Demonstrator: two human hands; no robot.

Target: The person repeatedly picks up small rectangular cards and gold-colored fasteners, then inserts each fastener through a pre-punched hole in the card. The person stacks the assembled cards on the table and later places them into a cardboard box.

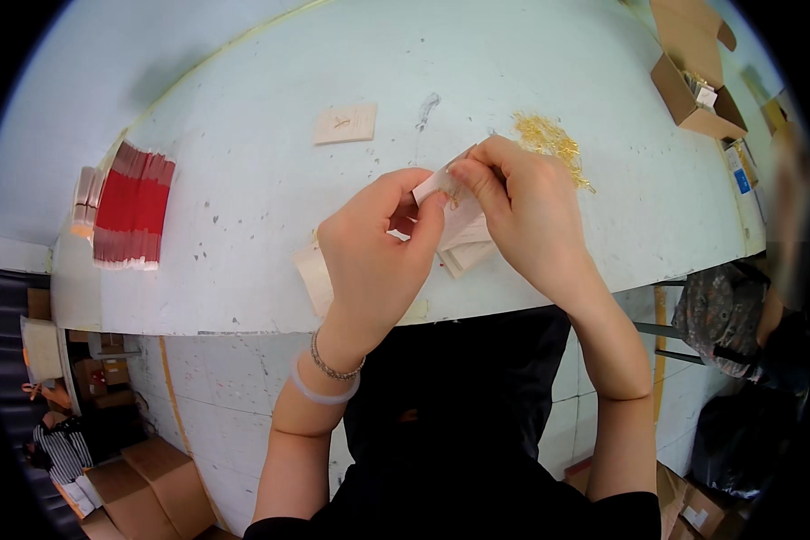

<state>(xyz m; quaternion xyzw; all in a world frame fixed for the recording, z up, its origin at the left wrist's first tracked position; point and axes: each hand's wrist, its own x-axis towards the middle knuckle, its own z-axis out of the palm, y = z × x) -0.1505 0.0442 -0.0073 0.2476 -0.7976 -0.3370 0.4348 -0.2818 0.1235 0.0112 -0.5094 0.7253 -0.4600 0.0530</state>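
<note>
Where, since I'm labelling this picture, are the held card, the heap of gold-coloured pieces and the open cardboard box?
Held card [437,182]: head view, its pale face.
Heap of gold-coloured pieces [552,139]: head view, its middle.
Open cardboard box [672,92]: head view, its outer wall.

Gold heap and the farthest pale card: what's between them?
In the head view, no object between the gold heap and that pale card: only tabletop with a dark smudge.

Pale floor [234,387], apparently tiled.
</note>
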